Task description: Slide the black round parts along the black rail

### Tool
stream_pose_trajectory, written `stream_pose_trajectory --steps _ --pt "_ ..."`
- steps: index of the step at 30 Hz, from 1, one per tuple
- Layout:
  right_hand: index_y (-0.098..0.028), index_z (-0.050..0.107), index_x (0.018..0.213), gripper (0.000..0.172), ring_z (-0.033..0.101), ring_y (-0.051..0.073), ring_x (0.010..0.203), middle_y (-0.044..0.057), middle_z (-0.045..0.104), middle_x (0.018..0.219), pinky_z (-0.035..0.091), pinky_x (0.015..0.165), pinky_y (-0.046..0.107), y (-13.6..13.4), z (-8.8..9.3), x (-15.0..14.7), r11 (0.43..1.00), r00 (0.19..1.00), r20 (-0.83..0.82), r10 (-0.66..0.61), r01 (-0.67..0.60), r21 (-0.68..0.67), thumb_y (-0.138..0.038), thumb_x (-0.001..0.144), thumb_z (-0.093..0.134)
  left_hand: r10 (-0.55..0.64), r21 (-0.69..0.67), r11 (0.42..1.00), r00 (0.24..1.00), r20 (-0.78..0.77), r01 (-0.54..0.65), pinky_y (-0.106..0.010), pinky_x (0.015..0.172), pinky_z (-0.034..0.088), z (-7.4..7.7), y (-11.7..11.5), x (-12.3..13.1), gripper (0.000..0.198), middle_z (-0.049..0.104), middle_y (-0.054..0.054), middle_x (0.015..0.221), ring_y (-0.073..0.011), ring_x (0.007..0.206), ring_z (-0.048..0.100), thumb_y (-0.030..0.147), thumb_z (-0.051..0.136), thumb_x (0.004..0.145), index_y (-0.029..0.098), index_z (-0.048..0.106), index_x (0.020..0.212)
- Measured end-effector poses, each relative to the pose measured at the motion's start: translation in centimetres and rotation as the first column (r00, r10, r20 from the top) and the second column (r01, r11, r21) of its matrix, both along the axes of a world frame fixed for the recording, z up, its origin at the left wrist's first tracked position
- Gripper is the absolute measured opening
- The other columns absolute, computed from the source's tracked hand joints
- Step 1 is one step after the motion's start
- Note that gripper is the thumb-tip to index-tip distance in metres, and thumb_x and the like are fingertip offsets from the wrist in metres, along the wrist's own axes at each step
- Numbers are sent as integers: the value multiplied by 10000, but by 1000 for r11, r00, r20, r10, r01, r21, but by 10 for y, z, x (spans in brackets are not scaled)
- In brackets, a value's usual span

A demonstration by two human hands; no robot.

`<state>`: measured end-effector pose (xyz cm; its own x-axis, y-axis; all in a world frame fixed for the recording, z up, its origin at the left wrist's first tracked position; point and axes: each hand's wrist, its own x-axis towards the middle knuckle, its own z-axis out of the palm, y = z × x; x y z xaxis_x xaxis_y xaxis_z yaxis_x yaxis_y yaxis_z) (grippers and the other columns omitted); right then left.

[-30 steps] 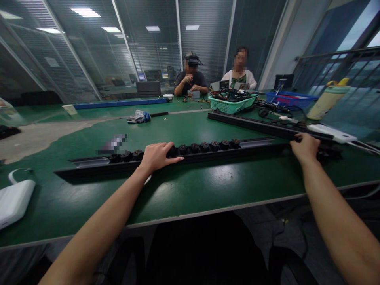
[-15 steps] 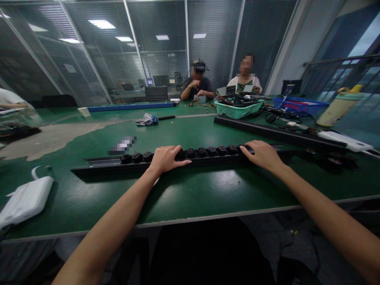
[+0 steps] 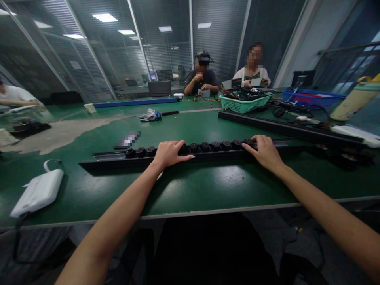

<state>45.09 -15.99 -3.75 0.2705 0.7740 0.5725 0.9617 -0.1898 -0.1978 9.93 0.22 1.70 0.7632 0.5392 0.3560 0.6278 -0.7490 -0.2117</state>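
Note:
A long black power strip housing (image 3: 213, 156) lies across the table in front of me, with a row of several round black sockets (image 3: 215, 146) along its channel. My left hand (image 3: 170, 152) lies over the strip left of its middle, fingers across the far side and thumb stretched along the front wall. Farther right, my right hand (image 3: 265, 152) grips the strip, its thumb on the near side and its fingers bent over the far side around the end socket (image 3: 247, 141). The fingertips of both hands are partly hidden.
A second black rail (image 3: 285, 126) lies at the right behind the strip. Beyond it stand a green basket (image 3: 246, 104) of cables and a blue tray (image 3: 314, 99). A white power bank (image 3: 38, 192) lies left; a glove (image 3: 151, 115) lies farther back. Two people sit across the table.
The view has shifted slightly. My right thumb and fingers have spread a little, and the socket between them now shows more. My left hand keeps its place on the strip.

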Motion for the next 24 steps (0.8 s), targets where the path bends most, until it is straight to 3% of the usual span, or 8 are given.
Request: stream_pose_trajectory --steps 7,12,24 --pt "-238 531 871 458 497 291 959 108 566 958 431 737 398 -1 4 -1 999 999 -47 -27 28 22 -688 842 451 10 -9 1000 1000 1 -10 -310 668 349 0 0 0 767 704 -93 966 -255 864 647 841 311 780 227 596 1141" --pt "-239 517 837 441 498 288 958 101 561 946 426 735 396 -2 6 1 1000 998 -64 -9 9 -3 -678 837 470 6 2 1000 1000 -10 -6 -311 648 342 0 1 0 784 703 -97 968 -262 850 649 846 293 780 222 601 1141" --pt "-247 589 1074 403 491 304 1041 115 573 1045 435 817 414 -2 6 2 999 998 -63 31 -32 -15 -576 878 464 8 12 1000 1000 -16 -8 -302 627 313 0 1 1 786 705 -89 950 -250 835 648 849 281 781 220 593 1132"
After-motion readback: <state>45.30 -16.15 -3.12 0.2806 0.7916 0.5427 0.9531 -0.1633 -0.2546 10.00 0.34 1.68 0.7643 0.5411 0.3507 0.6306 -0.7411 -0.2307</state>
